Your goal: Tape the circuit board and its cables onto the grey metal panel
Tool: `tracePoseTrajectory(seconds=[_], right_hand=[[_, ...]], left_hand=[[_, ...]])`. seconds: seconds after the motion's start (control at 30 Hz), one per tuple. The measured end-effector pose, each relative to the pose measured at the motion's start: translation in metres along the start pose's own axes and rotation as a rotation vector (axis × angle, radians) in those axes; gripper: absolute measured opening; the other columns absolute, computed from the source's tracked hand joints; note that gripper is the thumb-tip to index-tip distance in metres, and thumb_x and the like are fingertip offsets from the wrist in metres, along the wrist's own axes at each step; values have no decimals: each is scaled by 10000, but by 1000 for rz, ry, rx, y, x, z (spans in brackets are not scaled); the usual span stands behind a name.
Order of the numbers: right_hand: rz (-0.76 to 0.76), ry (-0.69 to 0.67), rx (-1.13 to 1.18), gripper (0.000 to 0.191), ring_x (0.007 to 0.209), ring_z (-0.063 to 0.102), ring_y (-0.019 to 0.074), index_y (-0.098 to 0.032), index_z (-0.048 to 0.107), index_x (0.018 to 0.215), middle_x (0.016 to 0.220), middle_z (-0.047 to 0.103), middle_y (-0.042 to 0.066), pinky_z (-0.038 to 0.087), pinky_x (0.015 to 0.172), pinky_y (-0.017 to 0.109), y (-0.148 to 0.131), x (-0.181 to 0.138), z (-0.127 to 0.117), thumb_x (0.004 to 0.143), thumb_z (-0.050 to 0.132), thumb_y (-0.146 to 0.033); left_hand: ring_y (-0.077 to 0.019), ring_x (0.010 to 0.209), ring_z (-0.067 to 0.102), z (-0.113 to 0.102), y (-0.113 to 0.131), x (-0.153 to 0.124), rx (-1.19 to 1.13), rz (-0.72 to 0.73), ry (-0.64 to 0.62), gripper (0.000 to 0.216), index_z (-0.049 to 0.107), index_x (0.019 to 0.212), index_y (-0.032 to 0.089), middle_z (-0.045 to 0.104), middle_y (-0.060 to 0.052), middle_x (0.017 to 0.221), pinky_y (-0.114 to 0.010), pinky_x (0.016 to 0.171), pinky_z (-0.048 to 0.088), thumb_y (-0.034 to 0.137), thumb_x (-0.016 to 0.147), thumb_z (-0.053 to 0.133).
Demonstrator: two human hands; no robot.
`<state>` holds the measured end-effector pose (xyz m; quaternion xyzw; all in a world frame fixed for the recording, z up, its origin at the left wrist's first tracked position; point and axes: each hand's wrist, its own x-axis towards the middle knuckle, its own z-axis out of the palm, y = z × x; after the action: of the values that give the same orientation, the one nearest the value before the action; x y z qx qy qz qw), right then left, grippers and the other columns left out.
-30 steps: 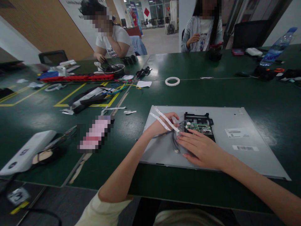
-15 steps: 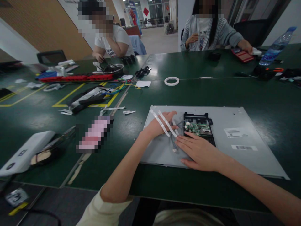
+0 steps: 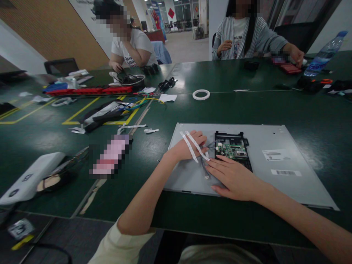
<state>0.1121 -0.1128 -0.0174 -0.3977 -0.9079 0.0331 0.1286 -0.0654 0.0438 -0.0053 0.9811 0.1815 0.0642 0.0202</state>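
A grey metal panel (image 3: 275,139) lies flat on the green table, with a green circuit board (image 3: 232,148) in a black frame set into it. My left hand (image 3: 188,148) rests on the panel beside the board, two white tape strips (image 3: 195,146) stuck across its back, fingers curled around grey wires (image 3: 205,167). My right hand (image 3: 233,178) lies flat with its fingers stretched out, pressing the wires near the board's lower left corner.
A white tape roll (image 3: 201,94) sits beyond the panel. Cables, a red strip (image 3: 90,90) and black parts clutter the left. A white device (image 3: 27,179) lies near the left edge. Two people sit across the table. A water bottle (image 3: 323,55) stands far right.
My left hand has closed its fingers and drawn slightly toward the board. The person opposite on the right has stretched an arm out to a red object.
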Motion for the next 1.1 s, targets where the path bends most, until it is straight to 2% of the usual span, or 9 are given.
tracePoseTrajectory(seconds=[0.37,0.63,0.93,1.1], right_hand=[[-62,107,-9,433,1230,473,210,-84,573,1237,1303,539,121,256,1139,406,1,-2,2,929,427,-352],[-117,269,49,320,1117,565,161,-96,608,1170,1178,630,80,305,1124,392,-1,-3,7,920,434,-196],[-130,226,57,321,1135,555,176,-111,605,1174,1190,621,95,344,1103,424,0,-4,5,891,460,-154],[-128,223,46,302,1138,556,179,-122,624,1148,1190,620,97,361,1092,410,-1,-3,4,898,456,-154]], left_hand=[[-205,865,485,-2,-1,-2,13,-100,-26,425,545,948,173,530,-72,966,-330,793,366,580,838,493],[-200,854,492,-4,1,-1,20,-110,-32,402,542,931,174,533,-71,964,-321,777,366,564,839,507],[-197,832,486,-4,0,-2,41,-124,-20,437,542,921,170,528,-69,943,-315,749,357,593,819,508],[-216,825,479,-5,3,-3,97,-115,-15,531,540,936,158,534,-91,949,-335,746,360,660,763,527]])
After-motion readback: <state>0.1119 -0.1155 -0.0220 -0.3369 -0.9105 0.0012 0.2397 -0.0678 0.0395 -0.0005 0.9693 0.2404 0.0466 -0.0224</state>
